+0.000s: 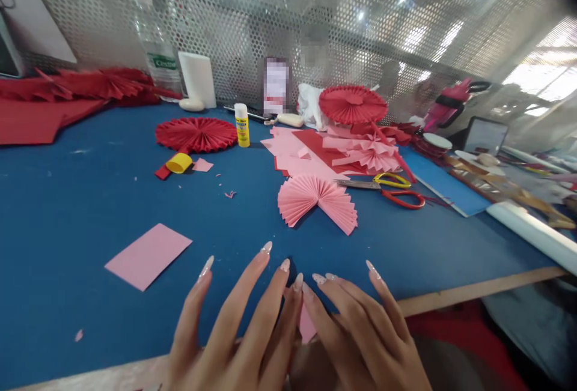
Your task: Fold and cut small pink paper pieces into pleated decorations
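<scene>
At six o'clock, along the near edge of the blue counter (58, 211), the two hands sit close together. The left hand (229, 325) and the right hand (356, 334) are both partly open, fingers spread and gently curved, long pale nails pointing forward. A small piece of pink paper (308, 324) shows between them, under the fingertips; whether either hand grips it, the view does not settle. At ten o'clock, a pink paper rectangle (148, 256) lies flat, well apart from the hands. Straight ahead at twelve sits a pleated pink paper fan (317, 203), with loose pink sheets (297, 157) behind it. Toward one o'clock, red-handled scissors (403, 200) lie just beside yellow-handled scissors (391, 179). At eleven o'clock, an upright glue stick (242, 125) stands beside a red paper rosette (196, 134).
</scene>
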A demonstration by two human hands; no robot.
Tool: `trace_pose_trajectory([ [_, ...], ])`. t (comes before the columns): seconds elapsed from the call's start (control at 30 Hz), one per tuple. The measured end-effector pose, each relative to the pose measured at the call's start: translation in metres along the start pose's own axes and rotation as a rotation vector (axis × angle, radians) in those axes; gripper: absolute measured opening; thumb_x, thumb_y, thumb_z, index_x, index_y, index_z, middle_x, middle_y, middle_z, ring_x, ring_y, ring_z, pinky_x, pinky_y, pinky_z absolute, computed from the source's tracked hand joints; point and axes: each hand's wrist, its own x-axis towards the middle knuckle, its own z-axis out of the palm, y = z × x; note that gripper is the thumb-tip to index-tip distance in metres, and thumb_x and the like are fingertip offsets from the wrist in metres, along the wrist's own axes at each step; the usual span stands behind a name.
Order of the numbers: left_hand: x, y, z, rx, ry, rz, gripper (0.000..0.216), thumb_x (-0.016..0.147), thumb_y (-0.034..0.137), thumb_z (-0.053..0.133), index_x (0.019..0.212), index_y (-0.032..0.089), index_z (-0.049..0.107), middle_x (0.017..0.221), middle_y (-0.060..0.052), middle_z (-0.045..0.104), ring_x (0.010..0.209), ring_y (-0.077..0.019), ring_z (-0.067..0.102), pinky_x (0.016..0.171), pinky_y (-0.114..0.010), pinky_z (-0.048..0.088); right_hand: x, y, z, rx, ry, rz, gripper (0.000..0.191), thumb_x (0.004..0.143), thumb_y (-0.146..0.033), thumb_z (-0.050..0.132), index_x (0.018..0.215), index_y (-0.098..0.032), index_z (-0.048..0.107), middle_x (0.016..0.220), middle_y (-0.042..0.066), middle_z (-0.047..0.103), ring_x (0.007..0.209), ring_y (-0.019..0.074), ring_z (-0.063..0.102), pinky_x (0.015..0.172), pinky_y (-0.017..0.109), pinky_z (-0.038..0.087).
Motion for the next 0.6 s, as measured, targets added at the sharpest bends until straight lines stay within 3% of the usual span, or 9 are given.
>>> trace_pose_trajectory([
  [0.17, -0.003, -0.008, -0.005, 0.032, -0.041, 0.122, 0.042, 0.096, 0.026, 0.047, 0.13, 0.008, 0.064, 0.149, -0.021, 0.056, 0.156, -0.0344, 0.021, 0.128, -0.061, 0.005, 0.004, -0.003, -0.009, -0.029, -0.067, -0.085, 0.039, 0.103, -0.017, 0.037, 0.112, -0.01, 0.074, 0.108, 0.01, 0.077, 0.114, 0.0208, 0.064, 0.127, 0.043, 0.026],
  [0.27, -0.003, -0.019, -0.007, -0.01, -0.061, 0.171, 0.039, 0.093, 0.024, 0.05, 0.126, 0.014, 0.069, 0.147, -0.016, 0.058, 0.155, -0.034, 0.024, 0.128, -0.06, 0.005, 0.007, -0.003, -0.013, -0.039, -0.107, -0.119, 0.043, 0.105, -0.036, 0.043, 0.113, -0.007, 0.074, 0.106, 0.01, 0.077, 0.112, 0.0217, 0.065, 0.128, 0.041, 0.024],
  [0.37, -0.002, -0.031, -0.009, -0.062, -0.086, 0.176, 0.036, 0.094, 0.033, 0.055, 0.125, 0.024, 0.071, 0.145, -0.008, 0.062, 0.153, -0.0307, 0.029, 0.129, -0.056, 0.004, 0.011, 0.0, -0.016, -0.012, -0.141, -0.124, 0.051, 0.104, -0.049, 0.045, 0.113, -0.008, 0.074, 0.108, 0.011, 0.077, 0.11, 0.0212, 0.066, 0.127, 0.039, 0.027],
  [0.6, 0.003, -0.037, -0.01, -0.139, -0.119, 0.219, 0.036, 0.092, 0.042, 0.064, 0.122, 0.025, 0.072, 0.141, -0.002, 0.065, 0.144, -0.0254, 0.041, 0.13, -0.046, 0.005, 0.014, 0.006, -0.024, 0.049, -0.195, -0.122, 0.032, 0.105, -0.031, 0.051, 0.118, -0.012, 0.073, 0.112, 0.006, 0.076, 0.112, 0.0177, 0.065, 0.126, 0.037, 0.03],
])
